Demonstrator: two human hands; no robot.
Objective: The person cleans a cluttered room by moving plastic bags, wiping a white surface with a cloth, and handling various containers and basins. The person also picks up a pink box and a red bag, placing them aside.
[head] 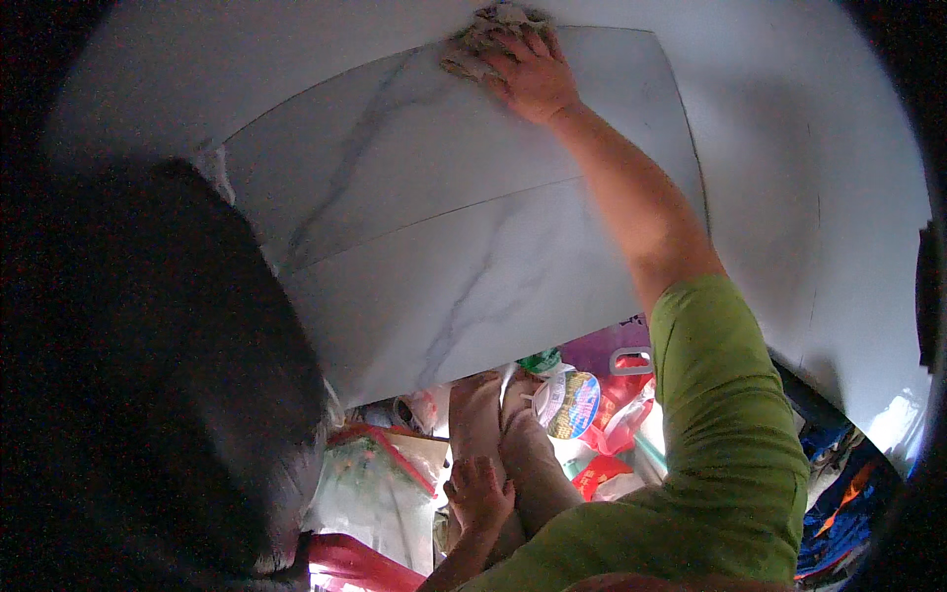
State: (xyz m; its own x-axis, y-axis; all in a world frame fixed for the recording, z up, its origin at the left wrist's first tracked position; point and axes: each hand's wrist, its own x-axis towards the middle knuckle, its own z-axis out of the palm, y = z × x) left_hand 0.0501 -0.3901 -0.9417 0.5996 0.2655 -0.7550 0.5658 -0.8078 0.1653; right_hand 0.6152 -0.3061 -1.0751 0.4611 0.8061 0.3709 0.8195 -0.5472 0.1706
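With spread fingers my right hand (531, 78) presses a crumpled, greyish-brown cloth (473, 55) onto the far edge of a white panel with grey marble veining (414, 214). A thin straight seam crosses that panel. Part of the cloth is hidden under the hand. My left hand (479, 494) rests low in the view, on or just over my leg (477, 414); it holds nothing that I can see, and its fingers are slightly apart.
Below the panel's near edge lie red plastic bags (618, 414), a round lid with printing (577, 405) and a purple box or bag with a handle (599, 348). A large dark object (148, 355) fills the left side. Pale walls (784, 170) border the panel.
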